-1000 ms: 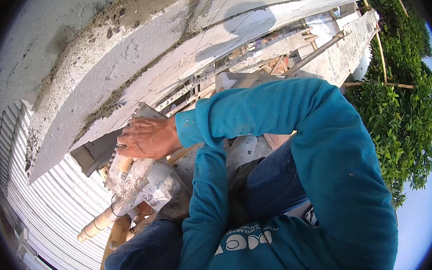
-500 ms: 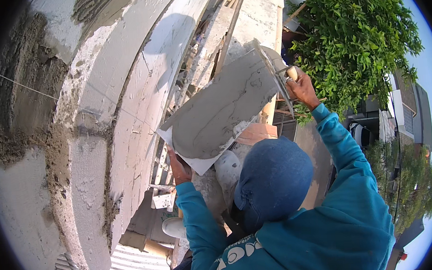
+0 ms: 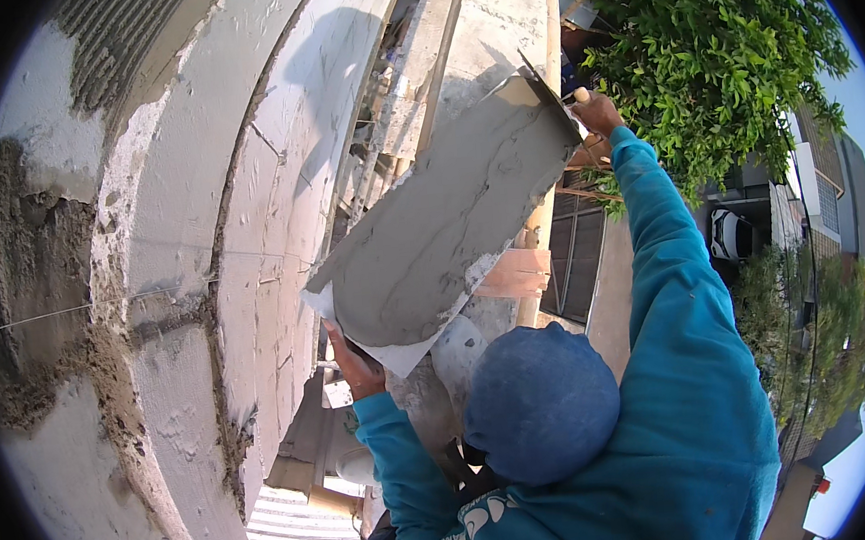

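Observation:
A pale slab (image 3: 393,358) with its upper face coated in grey mortar (image 3: 444,219) lies diagonally before me. My left hand (image 3: 353,356) grips it at the lower left corner, thumb along the side. My right hand (image 3: 597,118) holds a flat metal trowel (image 3: 553,96) by its wooden handle (image 3: 581,96), the blade at the slab's upper right end. My blue-clad bent knee (image 3: 537,403) is just below the slab.
A plastered wall (image 3: 166,188) with rough mortar bands and a thin string runs along the left. Behind are scaffold boards (image 3: 476,26) and bamboo poles. Below lies corrugated roofing (image 3: 286,536). Leafy trees (image 3: 709,60) and a parked car (image 3: 729,234) are at right.
My hands have separated from their crossed position to opposite ends of the mortar-coated slab. In the last half second, my right hand and trowel rose slightly in view, while the view shifted.

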Action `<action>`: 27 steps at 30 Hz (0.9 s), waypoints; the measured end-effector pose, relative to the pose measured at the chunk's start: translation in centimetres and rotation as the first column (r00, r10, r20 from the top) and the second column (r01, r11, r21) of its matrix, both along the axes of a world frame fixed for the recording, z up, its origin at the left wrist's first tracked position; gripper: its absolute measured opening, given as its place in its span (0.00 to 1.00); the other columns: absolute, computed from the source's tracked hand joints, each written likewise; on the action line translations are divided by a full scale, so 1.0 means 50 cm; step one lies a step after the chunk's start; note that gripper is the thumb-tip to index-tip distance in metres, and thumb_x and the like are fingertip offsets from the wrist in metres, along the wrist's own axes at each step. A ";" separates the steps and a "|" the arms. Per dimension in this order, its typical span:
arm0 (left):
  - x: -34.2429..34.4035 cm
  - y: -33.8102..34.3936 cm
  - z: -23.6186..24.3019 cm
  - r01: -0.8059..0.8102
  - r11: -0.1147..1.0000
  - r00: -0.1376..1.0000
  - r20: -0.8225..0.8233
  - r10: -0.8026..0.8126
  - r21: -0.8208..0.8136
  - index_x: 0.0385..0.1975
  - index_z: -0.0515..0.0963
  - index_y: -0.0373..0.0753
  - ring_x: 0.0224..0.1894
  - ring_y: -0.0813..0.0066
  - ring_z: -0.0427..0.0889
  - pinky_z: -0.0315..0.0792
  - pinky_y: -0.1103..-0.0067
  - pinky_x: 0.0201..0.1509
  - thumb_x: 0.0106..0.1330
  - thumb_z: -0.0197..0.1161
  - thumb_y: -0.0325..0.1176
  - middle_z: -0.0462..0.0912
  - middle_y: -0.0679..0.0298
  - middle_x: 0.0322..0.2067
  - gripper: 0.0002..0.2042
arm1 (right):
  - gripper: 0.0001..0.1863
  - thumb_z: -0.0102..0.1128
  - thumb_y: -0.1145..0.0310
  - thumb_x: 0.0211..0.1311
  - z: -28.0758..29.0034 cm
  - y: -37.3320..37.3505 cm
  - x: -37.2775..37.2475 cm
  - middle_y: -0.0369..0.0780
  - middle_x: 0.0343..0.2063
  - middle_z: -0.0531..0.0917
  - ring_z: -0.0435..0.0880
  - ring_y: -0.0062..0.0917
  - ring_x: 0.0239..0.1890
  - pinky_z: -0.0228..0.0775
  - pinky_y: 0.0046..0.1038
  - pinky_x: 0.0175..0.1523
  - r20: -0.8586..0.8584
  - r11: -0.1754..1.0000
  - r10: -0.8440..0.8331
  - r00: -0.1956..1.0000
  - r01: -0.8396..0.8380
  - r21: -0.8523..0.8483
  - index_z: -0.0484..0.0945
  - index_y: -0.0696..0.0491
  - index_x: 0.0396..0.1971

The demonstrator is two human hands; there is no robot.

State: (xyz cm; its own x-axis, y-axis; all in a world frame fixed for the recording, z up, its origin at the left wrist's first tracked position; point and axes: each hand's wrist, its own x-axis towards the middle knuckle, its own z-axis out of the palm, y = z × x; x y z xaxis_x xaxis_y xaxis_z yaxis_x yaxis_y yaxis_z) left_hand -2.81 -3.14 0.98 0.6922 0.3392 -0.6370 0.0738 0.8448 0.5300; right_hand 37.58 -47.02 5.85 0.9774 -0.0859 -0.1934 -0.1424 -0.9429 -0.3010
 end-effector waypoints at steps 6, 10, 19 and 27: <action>0.003 0.002 0.006 -0.001 0.999 1.000 0.022 0.001 -0.033 0.70 0.58 0.36 0.66 0.59 0.67 0.63 0.66 0.69 0.73 0.48 0.57 0.66 0.55 0.66 0.35 | 0.19 0.68 0.68 0.54 0.034 0.076 -0.144 0.46 0.29 0.83 0.81 0.33 0.31 0.73 0.37 0.39 0.085 0.944 0.282 0.956 -0.292 0.152 0.78 0.63 0.43; -0.001 -0.001 0.005 0.007 1.000 0.995 0.104 -0.004 -0.025 0.69 0.59 0.35 0.65 0.60 0.69 0.65 0.67 0.67 0.73 0.50 0.57 0.67 0.56 0.66 0.35 | 0.17 0.66 0.69 0.54 0.049 0.189 -0.256 0.50 0.28 0.83 0.83 0.35 0.33 0.75 0.38 0.40 0.033 0.947 0.305 0.952 -0.307 0.099 0.78 0.64 0.41; 0.001 -0.002 0.025 0.022 1.000 0.993 0.115 -0.019 -0.018 0.68 0.61 0.36 0.65 0.63 0.69 0.63 0.68 0.68 0.74 0.50 0.53 0.69 0.58 0.64 0.31 | 0.18 0.62 0.69 0.53 0.112 0.407 -0.492 0.55 0.31 0.83 0.83 0.47 0.37 0.74 0.42 0.44 -0.055 0.874 0.420 0.906 -0.387 0.294 0.77 0.61 0.43; -0.005 -0.002 0.050 -0.006 0.997 0.978 0.209 0.022 -0.076 0.68 0.61 0.35 0.63 0.61 0.70 0.64 0.70 0.68 0.71 0.53 0.58 0.68 0.55 0.64 0.36 | 0.28 0.62 0.65 0.57 0.181 0.533 -0.655 0.56 0.39 0.82 0.81 0.51 0.46 0.72 0.43 0.52 -0.110 0.868 0.476 0.873 -0.445 0.219 0.69 0.63 0.55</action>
State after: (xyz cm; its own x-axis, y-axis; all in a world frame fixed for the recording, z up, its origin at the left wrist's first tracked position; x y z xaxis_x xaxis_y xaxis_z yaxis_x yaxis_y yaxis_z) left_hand -3.04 -3.22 3.48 0.8086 0.3067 -0.5021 -0.0440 0.8826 0.4681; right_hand 4.84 -20.36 14.87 0.8528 0.4177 -0.3135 0.2357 -0.8434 -0.4827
